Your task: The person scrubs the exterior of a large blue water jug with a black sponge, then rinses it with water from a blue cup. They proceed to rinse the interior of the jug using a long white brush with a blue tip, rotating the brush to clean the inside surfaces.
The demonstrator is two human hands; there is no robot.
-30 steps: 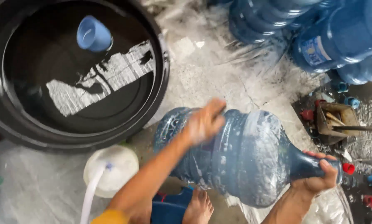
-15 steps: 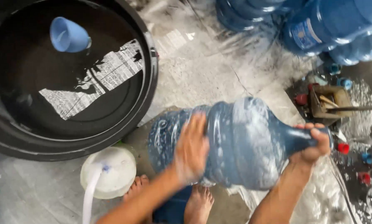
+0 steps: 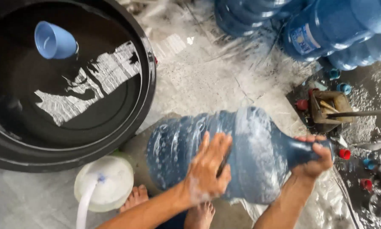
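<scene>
On wet concrete floor [image 3: 207, 80], both hands steady a blue water jug [image 3: 250, 148]

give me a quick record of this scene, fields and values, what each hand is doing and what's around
left hand: flat on the side of the big blue water jug, soapy
right hand: grip closed around the jug's neck
jug: lying on its side, red cap pointing right
black tub: holds water, blue cup floating in it
white bucket: with a hose, beside bare feet
other jugs: top right
</scene>
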